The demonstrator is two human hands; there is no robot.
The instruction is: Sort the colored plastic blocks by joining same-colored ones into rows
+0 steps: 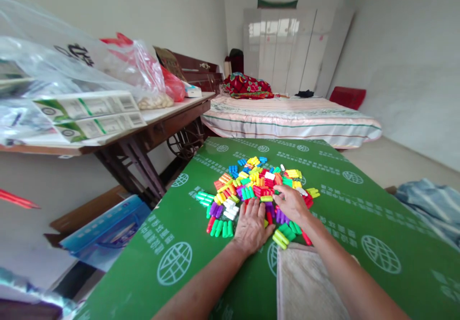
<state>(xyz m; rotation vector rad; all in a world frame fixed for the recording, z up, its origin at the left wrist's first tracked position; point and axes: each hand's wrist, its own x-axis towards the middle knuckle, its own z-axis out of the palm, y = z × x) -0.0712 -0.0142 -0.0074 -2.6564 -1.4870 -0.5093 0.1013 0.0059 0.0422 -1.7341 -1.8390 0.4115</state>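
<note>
Lying over pegs (251,182), left hand (252,226) and right hand (293,204) hide several.

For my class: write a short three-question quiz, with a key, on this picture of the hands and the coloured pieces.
1. True or false: the pile of coloured plastic pieces lies on a red tabletop.
2. What lies nearest the camera, beside the right forearm? A) a beige cloth B) a plate C) a book
3. Which hand lies flat, palm down, on the near side of the pile?
Key: 1 false, it lies on the green tabletop; 2 A; 3 the left hand, while the right hand touches pieces further in.
</note>
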